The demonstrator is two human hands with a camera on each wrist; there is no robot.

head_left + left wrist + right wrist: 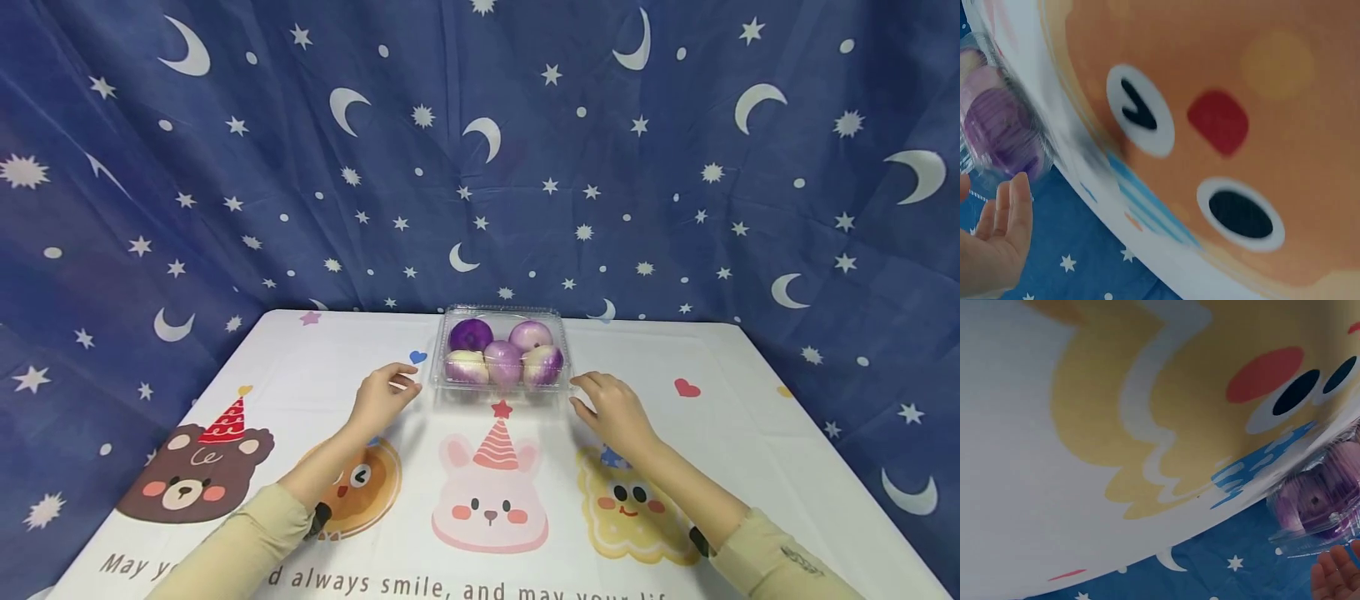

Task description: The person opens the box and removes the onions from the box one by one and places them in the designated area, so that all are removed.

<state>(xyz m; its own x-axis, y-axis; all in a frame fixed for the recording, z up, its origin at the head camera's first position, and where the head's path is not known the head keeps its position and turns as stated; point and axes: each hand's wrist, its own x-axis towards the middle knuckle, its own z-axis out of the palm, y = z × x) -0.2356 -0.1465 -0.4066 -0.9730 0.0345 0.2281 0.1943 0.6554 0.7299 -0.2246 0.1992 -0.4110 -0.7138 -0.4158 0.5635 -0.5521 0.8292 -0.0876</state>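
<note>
A clear plastic clamshell box (502, 390) stands near the table's back edge, its lid down. Inside it are several purple-and-white onions (502, 362); one at the back left (471, 336) is darker purple. To the left of the box is my left hand (381, 402), fingers loosely bent and a small gap from the plastic. My right hand (613, 412) is at the box's right front corner; whether its fingertips touch the plastic I cannot tell. Neither hand holds anything. Both wrist views catch the onions through the plastic, beside the left hand (997, 244) and the right hand (1337, 575).
A white tablecloth (480, 575) printed with cartoon animals, hearts and lettering covers the table. Behind the table's back edge hangs a dark blue curtain (525, 150) with moons and stars; the box stands close to it.
</note>
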